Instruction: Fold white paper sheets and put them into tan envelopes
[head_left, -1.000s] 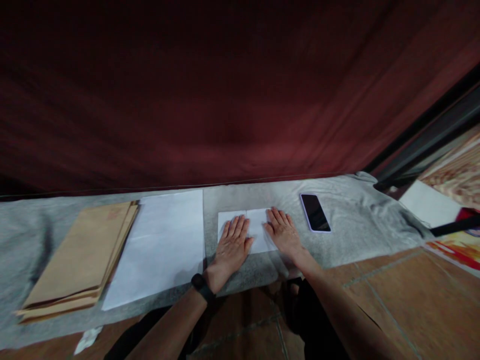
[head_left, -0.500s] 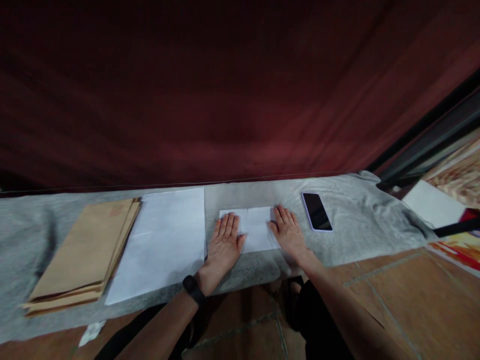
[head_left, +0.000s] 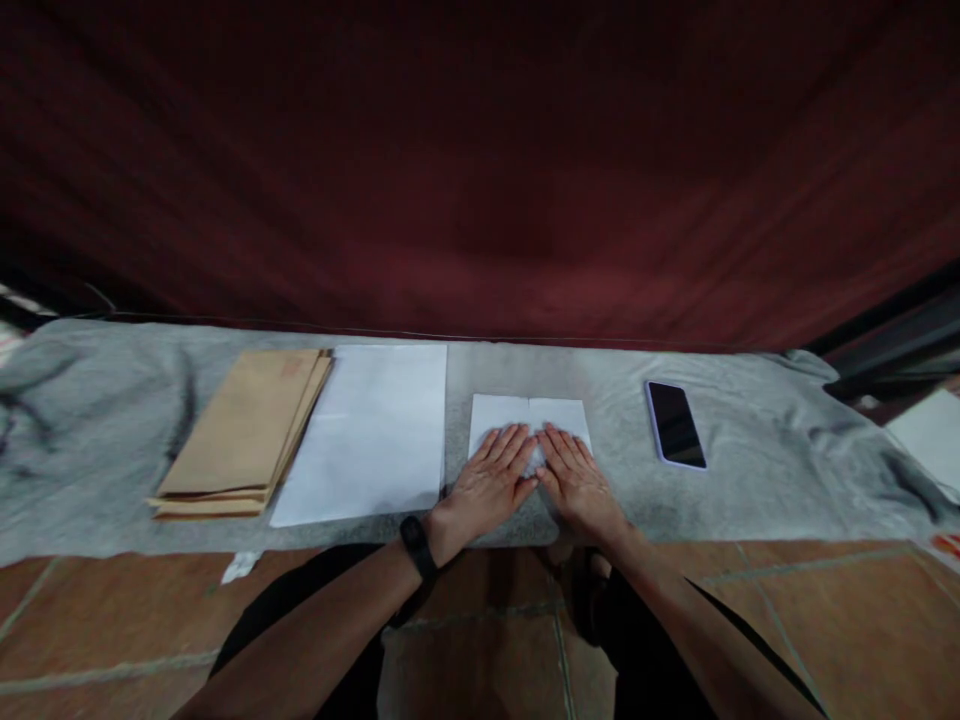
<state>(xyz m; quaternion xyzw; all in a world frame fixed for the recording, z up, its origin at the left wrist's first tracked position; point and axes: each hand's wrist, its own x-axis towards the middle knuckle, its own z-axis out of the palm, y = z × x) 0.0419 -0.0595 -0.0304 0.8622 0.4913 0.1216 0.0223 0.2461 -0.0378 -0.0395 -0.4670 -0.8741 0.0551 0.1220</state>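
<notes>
A small folded sheet of white paper (head_left: pixel 501 410) lies flat on the grey cloth, with a short line or slit at the middle of its far edge. My left hand (head_left: pixel 491 480) rests palm down on its left half, fingers stretched out. On the right half lies my right hand (head_left: pixel 579 482), also flat, its fingers pointing up and inward. The two hands are close together, thumbs and fingertips nearly meeting over the paper's middle. Both hide the near part of the sheet. To their left is a larger stack of white paper (head_left: pixel 375 430).
Brown paper envelopes (head_left: pixel 240 420) are piled at the left on the grey cloth (head_left: pixel 615 400). A phone (head_left: pixel 676 425) with a purple case lies at the right. A dark red curtain (head_left: pixel 480 200) hangs behind. Below is a tiled floor (head_left: pixel 750 590) with a white scrap (head_left: pixel 241 566).
Both hands have slid inward from the paper's left and right sides to its middle, staying flat. The camera view has shifted a little.
</notes>
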